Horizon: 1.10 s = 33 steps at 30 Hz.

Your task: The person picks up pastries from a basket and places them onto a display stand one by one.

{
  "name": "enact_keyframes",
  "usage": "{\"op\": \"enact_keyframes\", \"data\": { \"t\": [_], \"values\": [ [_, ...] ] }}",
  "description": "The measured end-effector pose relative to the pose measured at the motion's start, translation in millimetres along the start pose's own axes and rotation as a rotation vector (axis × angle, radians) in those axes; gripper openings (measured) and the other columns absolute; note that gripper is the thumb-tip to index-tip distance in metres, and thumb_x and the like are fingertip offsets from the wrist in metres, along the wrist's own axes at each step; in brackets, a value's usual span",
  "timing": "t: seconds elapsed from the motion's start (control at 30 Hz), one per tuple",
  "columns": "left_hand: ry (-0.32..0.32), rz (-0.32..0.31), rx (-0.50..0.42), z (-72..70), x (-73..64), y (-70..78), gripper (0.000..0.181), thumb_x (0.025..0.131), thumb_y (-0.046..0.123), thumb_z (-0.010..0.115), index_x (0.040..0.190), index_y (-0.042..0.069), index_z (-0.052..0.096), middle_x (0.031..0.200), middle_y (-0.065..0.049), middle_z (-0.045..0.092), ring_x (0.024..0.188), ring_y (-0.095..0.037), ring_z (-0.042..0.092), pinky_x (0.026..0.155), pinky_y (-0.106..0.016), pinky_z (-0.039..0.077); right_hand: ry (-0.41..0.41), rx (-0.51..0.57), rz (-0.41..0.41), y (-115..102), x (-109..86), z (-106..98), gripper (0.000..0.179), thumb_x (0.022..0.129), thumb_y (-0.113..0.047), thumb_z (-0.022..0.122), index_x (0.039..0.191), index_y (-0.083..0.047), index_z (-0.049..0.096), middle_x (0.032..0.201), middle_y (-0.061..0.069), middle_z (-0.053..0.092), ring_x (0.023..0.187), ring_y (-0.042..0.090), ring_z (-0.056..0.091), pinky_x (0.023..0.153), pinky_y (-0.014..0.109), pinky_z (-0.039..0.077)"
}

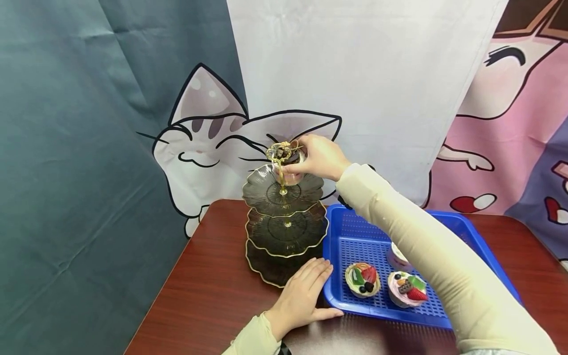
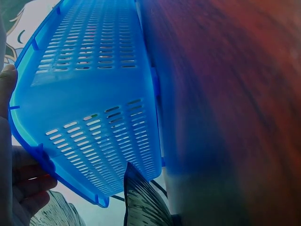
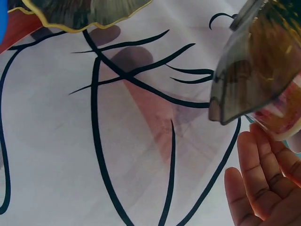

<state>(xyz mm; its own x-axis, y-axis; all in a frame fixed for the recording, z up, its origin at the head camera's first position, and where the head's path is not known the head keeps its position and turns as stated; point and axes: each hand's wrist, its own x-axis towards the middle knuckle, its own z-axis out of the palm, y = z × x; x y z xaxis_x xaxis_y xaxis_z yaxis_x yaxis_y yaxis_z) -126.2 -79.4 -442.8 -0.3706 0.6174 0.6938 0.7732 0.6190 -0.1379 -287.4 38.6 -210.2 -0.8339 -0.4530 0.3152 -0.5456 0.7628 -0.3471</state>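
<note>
My right hand (image 1: 320, 157) holds a clear dessert cup (image 1: 293, 176) with pink layers and a dark topping, between thumb and fingers. The cup is over the top plate of a three-tier stand (image 1: 262, 197), just behind its gold ring handle (image 1: 280, 154). From below, the right wrist view shows the hand (image 3: 268, 183) beside a dark translucent plate (image 3: 230, 89), with pink of the cup (image 3: 288, 113) next to it. My left hand (image 1: 303, 298) rests at the near left corner of a blue perforated basket (image 1: 334, 291), fingers extended along its rim.
In the basket lie a fruit tart (image 1: 363, 280), a fruit-topped pink cupcake (image 1: 406, 290) and a pale dessert cup (image 1: 397, 256) partly hidden by my right sleeve. Stand and basket share a reddish-brown table (image 1: 195, 291). A cartoon-printed cloth (image 1: 377, 74) hangs behind.
</note>
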Motion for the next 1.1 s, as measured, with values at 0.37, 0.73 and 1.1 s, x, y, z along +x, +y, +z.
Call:
{"op": "enact_keyframes", "data": {
  "t": [0.37,0.73,1.1],
  "values": [
    [-0.009,-0.013,-0.014,-1.0,-0.3,0.9,0.086,0.070,0.069,0.069,0.124,0.003,0.059,0.124,-0.011,0.063,0.121,-0.021,0.059,0.116,-0.033,0.038,-0.004,0.038,0.042,0.7,-5.2,1.9,0.074,0.069,-0.058,0.077,0.125,-0.013,0.058,0.105,0.005,0.066,0.094,0.021,0.060,0.079,0.038,0.052],
    [-0.013,-0.007,-0.002,-0.4,-0.3,1.7,0.086,0.070,0.068,0.069,0.124,0.002,0.059,0.124,-0.010,0.063,0.122,-0.022,0.058,0.114,-0.034,0.040,0.001,0.133,0.061,3.4,-11.0,-2.4,0.071,0.071,-0.052,0.079,0.124,-0.010,0.058,0.107,0.007,0.067,0.095,0.021,0.064,0.083,0.036,0.054],
    [-0.017,-0.014,-0.022,1.4,-0.9,2.1,0.087,0.070,0.068,0.070,0.125,0.002,0.059,0.124,-0.012,0.063,0.121,-0.023,0.058,0.111,-0.036,0.043,-0.015,0.131,0.057,13.6,-16.9,-6.8,0.071,0.075,-0.045,0.078,0.129,-0.004,0.055,0.116,0.013,0.065,0.103,0.027,0.062,0.091,0.039,0.052]
  ]
}}
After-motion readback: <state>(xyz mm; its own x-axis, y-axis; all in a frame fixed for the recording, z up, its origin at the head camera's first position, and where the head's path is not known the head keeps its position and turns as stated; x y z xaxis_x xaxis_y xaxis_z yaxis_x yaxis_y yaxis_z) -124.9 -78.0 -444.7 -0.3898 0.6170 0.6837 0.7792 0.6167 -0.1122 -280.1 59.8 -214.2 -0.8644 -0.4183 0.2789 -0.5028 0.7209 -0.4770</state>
